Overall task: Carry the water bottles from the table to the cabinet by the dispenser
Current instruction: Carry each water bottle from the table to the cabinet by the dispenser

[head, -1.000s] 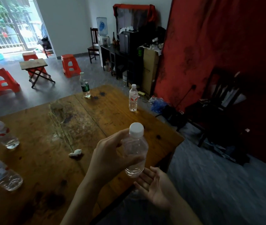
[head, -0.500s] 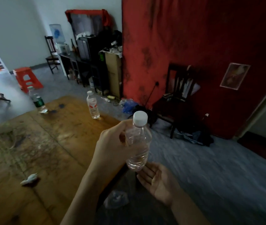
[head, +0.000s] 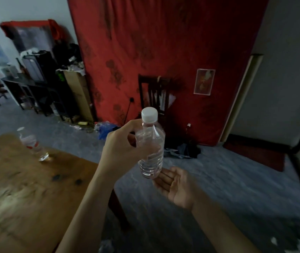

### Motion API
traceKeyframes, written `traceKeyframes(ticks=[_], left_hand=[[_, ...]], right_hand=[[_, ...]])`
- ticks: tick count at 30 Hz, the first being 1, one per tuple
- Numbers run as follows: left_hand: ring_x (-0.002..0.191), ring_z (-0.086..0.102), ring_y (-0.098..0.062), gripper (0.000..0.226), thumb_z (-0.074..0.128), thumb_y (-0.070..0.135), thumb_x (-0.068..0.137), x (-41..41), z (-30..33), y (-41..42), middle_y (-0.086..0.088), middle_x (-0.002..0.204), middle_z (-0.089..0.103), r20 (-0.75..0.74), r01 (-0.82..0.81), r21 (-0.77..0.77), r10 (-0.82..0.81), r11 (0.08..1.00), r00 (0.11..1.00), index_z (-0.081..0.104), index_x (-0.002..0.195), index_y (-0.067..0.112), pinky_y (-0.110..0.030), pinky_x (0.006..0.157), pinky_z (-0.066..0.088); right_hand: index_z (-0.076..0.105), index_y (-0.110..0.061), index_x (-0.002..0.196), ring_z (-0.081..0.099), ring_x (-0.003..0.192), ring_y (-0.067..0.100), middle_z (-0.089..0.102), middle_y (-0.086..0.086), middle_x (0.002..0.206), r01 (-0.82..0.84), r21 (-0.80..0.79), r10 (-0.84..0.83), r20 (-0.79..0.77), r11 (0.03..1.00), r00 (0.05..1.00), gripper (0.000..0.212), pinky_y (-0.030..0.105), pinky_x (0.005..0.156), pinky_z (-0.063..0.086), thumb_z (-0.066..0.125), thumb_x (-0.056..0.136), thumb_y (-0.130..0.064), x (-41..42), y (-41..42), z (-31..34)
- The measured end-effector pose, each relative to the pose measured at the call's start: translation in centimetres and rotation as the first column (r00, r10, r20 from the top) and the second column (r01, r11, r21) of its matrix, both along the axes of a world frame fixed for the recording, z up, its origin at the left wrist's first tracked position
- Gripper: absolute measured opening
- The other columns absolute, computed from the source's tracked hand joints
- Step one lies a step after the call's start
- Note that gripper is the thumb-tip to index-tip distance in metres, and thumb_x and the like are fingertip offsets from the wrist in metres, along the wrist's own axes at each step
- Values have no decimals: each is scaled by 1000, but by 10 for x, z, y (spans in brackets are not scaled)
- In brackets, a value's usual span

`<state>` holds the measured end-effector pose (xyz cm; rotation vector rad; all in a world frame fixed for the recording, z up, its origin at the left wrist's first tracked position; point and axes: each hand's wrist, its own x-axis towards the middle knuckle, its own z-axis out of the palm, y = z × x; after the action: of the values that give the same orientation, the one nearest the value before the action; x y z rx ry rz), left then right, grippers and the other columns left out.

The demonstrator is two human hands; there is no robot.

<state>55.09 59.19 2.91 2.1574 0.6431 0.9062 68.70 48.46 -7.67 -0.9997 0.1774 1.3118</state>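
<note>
Red patterned cloth (head: pixel 163 52) draped across the back wall, grey floor (head: pixel 237 179) below, scarred wooden counter (head: pixel 26 189) at left. Clear ribbed plastic bottle (head: pixel 152 148), white screw cap, upright in mid-air past the counter's edge, wrapped by the left hand (head: pixel 121 148). Right hand (head: pixel 177 187) spread flat, palm up, just under the base. Second bottle (head: pixel 33 145), red label, blurred, standing on the counter.

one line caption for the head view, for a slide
Left hand holds a clear water bottle upright above the open right hand, beside the table.
</note>
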Motion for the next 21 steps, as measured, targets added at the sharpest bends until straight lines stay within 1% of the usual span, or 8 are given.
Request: traceKeyframes(ticks=[2,4,8,11,15,18,20,21], left_hand=[[74,69,-1,46,90,35,68,24,2,1,20,83,71,2,11,12,-12,1000,1000,70,109,32,-9,63,48],[74,68,1,45,90,34,68,48,5,5,22,82,71,-5,28,31,-27,999,1000,68,107,35,-8,64,47],[75,71,-2,44,90,31,70,88,8,19,17,82,73,-2,63,25,-63,998,998,69,108,34,-12,66,53],[75,72,-5,43,90,29,70,115,7,39,14,82,74,3,69,28,-69,997,998,68,107,36,-13,66,54],[74,71,-2,49,91,31,69,150,6,78,17,81,73,21,36,43,-37,998,999,69,113,35,-10,64,52],[75,70,2,51,91,33,67,175,13,113,19,80,72,46,-15,54,12,998,999,69,113,34,-7,64,49],[76,70,1,51,90,33,67,192,18,141,18,81,73,68,-44,58,40,997,997,69,113,31,-10,65,51],[77,70,-1,51,90,34,67,200,20,154,17,83,73,77,-58,59,54,997,996,70,114,30,-14,66,54]], right_hand=[[64,5,109,65,93,32,74,21,95,15,-7,-15,6,1000,1000,41,43,88,49,34,101,-22,22,0,3],[64,6,106,65,91,31,74,21,93,36,-8,-36,8,999,999,41,42,86,49,34,101,-21,42,2,5],[64,6,105,65,92,31,73,21,94,70,9,-70,-7,998,998,39,43,91,47,36,100,-20,80,12,9],[64,7,107,65,92,32,74,22,91,65,2,-65,-11,998,998,40,43,90,48,36,102,-21,107,31,10],[65,6,103,65,93,31,74,21,91,33,-21,-32,31,999,999,40,43,90,48,37,102,-22,145,76,15],[64,6,101,66,90,31,75,20,88,-20,-13,20,52,1000,998,38,42,83,51,38,101,-22,173,117,26],[64,6,101,66,90,31,75,19,88,-46,-16,47,64,999,997,37,42,82,51,39,101,-22,194,147,34],[64,6,101,66,91,31,75,19,88,-57,-25,59,72,998,996,37,42,83,51,40,101,-22,204,161,37]])
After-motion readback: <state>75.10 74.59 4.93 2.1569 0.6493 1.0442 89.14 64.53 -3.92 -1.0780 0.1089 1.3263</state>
